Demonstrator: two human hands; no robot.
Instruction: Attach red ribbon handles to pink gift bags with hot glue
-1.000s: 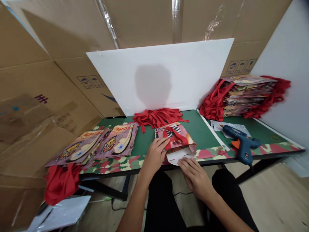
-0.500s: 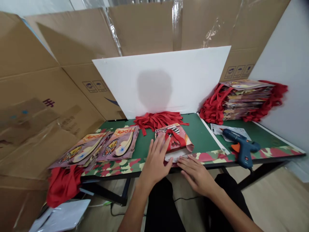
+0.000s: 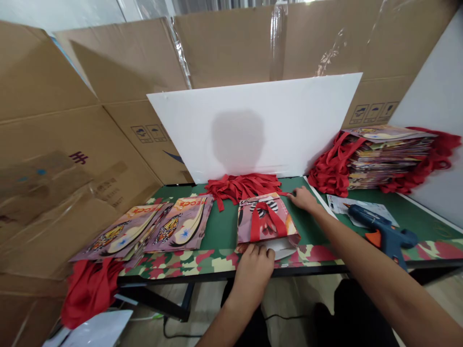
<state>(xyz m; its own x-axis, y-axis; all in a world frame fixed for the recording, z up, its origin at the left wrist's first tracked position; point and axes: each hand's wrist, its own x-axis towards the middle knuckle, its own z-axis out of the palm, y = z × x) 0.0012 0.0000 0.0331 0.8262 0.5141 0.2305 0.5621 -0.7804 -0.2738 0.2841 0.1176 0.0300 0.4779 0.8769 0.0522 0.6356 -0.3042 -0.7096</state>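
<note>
I look through the head camera, and I see both my hands at the surface [image 3: 222, 236], which is green with a camouflage-pattern border at the near edge. The printed bag [image 3: 267, 219] lies flat in the middle of it, with its mouth toward me and a red strap loop [image 3: 255, 226] on its upper face. My left hand [image 3: 255, 266] is at the near edge of this bag; its fingers are bent and close to one another, but I cannot tell if they pinch the paper or only press on it. Just beside them, a white flap [image 3: 284, 252] shows in the mouth of the bag. My right hand [image 3: 303, 198] is beyond the far right corner of the bag, and its fingers pinch the end of a red strip [image 3: 284, 193]. This strip sticks out near the pile of red strips [image 3: 242, 186], which lies in front of the white board [image 3: 300, 130].

On the left side there are two stacks of printed bags, the inner one [image 3: 179, 229] and the outer one [image 3: 123, 231]; red straps [image 3: 90, 289] hang from the outer over the edge. On the right, the blue glue gun [image 3: 387, 231] lies partly upon a clear package [image 3: 340, 205], and behind it stands a tall stack [image 3: 383, 166] with red straps at both sides.
</note>
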